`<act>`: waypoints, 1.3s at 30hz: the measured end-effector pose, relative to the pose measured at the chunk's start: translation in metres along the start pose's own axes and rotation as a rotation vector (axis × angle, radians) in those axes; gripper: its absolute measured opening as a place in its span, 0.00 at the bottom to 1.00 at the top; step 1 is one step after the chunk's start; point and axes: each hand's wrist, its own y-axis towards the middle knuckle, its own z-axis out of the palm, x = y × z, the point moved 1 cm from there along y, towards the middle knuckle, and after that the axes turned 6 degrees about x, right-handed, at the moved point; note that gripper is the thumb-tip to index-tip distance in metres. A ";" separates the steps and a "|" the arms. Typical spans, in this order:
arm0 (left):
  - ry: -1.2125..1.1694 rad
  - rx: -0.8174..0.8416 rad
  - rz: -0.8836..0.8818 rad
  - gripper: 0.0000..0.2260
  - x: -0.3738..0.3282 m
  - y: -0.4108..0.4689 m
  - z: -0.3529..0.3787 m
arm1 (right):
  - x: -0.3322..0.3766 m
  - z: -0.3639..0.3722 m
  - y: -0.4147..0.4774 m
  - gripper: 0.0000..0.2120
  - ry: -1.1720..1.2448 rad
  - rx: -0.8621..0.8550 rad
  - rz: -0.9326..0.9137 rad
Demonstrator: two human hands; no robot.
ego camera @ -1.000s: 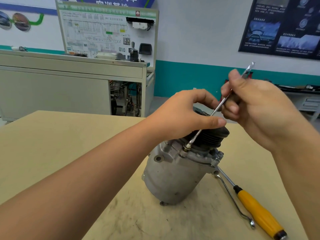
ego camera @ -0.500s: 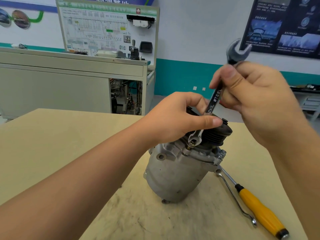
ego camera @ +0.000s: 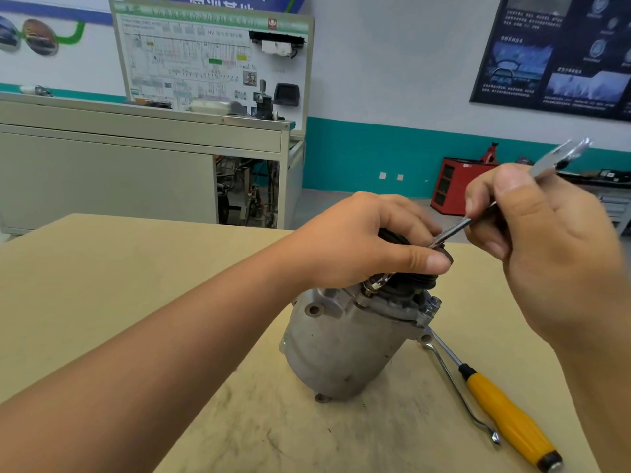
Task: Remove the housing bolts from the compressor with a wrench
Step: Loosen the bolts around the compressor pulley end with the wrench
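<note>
A grey metal compressor (ego camera: 341,339) stands tilted on the wooden table (ego camera: 119,274), its black pulley end on top. My left hand (ego camera: 368,240) grips that black pulley from above. My right hand (ego camera: 546,254) holds a steel open-end wrench (ego camera: 454,232) by its upper half. The wrench slopes down to the left, and its lower jaw sits on a housing bolt (ego camera: 370,288) at the rim under my left thumb. Another bolt head (ego camera: 432,305) shows on the compressor's right flange.
A screwdriver with a yellow handle (ego camera: 505,418) and a thin bent steel wrench (ego camera: 454,387) lie on the table to the right of the compressor. Behind the table stand a grey training bench (ego camera: 102,172) and a red cabinet (ego camera: 454,186).
My right hand swung the wrench's upper end up and to the left, then back down to the right, with the jaw staying on the bolt. My left hand kept its grip on the pulley.
</note>
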 end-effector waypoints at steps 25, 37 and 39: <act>-0.005 -0.150 -0.022 0.08 0.012 0.003 -0.002 | -0.006 0.007 0.032 0.16 0.198 0.053 0.241; -0.055 -0.158 -0.114 0.11 0.014 0.004 0.003 | -0.001 0.005 0.037 0.14 -0.185 0.093 0.188; -0.078 -0.198 -0.125 0.13 0.015 0.004 0.003 | 0.000 0.007 0.039 0.12 -0.198 0.110 0.163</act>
